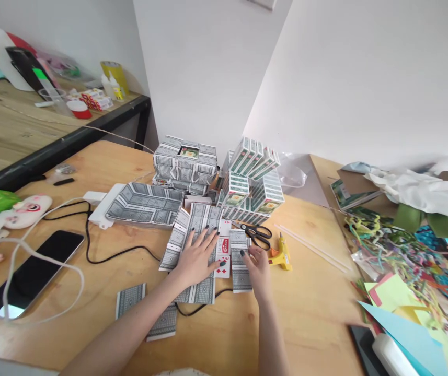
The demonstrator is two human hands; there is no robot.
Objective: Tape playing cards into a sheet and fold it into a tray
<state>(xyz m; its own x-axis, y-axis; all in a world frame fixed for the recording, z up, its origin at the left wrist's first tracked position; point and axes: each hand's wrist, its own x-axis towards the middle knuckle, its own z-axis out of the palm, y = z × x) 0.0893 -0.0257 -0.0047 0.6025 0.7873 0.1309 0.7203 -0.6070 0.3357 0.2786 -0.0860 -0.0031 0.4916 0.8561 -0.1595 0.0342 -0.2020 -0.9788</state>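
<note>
White walls (365, 78) stand behind one wooden table (313, 292) on my feed. Far side: a pile of card boxes (266, 193), too overlapped to count, one card-covered block (192, 169), one card-lined tray (147, 201). Nearer sits one long card panel (204, 214), my left hand (197, 261) flat on it, fingers spread. Right of it lies one narrow card strip (241, 279); my right hand (260, 269) has its thumb on top, can't tell if it's pinching. Then one pair of scissors (252, 230), one yellow glue gun (284, 253), and three card faces (225, 245) between panel and strip. Left forearm (129, 329) hides bits of two loose card pieces (164, 324) and runs off the bottom.
</note>
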